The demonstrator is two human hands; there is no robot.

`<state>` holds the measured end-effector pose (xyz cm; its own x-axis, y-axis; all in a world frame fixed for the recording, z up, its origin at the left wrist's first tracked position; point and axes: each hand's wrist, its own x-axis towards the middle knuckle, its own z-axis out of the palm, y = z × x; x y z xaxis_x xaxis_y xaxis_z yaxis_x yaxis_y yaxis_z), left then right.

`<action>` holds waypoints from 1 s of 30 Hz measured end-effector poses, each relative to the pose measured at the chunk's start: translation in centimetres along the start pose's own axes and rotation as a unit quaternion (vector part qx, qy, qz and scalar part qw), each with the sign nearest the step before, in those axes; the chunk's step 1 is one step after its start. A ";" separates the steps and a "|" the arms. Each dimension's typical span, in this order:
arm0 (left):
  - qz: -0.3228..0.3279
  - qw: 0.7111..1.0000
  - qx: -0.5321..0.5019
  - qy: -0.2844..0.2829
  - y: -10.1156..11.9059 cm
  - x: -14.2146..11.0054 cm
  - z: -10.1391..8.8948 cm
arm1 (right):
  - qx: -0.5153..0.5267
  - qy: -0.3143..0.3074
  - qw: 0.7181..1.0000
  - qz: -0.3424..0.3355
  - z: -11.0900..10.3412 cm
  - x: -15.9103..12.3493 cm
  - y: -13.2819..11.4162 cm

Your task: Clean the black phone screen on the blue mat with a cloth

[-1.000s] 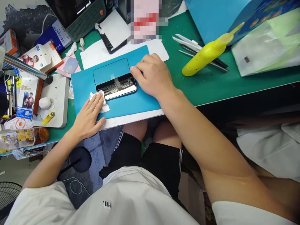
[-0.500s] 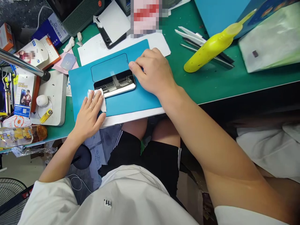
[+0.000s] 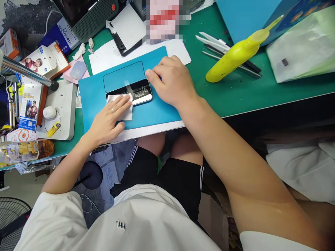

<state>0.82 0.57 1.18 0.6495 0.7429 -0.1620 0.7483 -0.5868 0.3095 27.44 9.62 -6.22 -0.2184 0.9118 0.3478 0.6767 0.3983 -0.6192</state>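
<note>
Phone (image 3: 140,92) between hands, under white wipe (image 3: 123,103).

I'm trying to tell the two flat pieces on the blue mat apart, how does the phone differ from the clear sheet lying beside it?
The phone is dark and glossy, mirroring the room; the clear sheet lets the blue mat show through. The phone is partly covered by a white cloth under the left hand; the clear sheet lies bare. The right hand rests at the phone's end. Both lie flat, with rounded corners.

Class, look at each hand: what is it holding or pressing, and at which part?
Left hand presses a white wipe flat onto the phone screen; right hand steadies the phone's right end.
</note>
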 end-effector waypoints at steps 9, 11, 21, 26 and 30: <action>0.032 0.999 0.038 0.013 -0.7 1.1 0.1 | 0.015 0.009 1.000 0.009 0.0 0.1 -0.1; 0.039 0.998 0.040 0.009 -0.8 1.0 0.1 | 0.015 0.015 1.000 0.006 0.1 0.1 0.0; 0.049 0.998 0.030 0.010 -1.0 1.3 0.4 | 0.025 -0.004 1.000 0.004 -0.3 -0.1 -0.1; 0.056 0.998 0.031 -0.009 -1.1 -0.2 -0.1 | 0.055 -0.020 0.998 0.004 -0.2 -0.2 0.1; 0.051 0.998 0.029 -0.004 -1.6 -0.4 -0.1 | 0.051 -0.031 0.998 0.008 -0.2 -0.1 0.1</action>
<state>-0.59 1.23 0.82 0.7235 0.6761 -0.1393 0.6847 -0.6769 0.2702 27.68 9.61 -6.19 -0.2527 0.9212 0.2957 0.6054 0.3890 -0.6944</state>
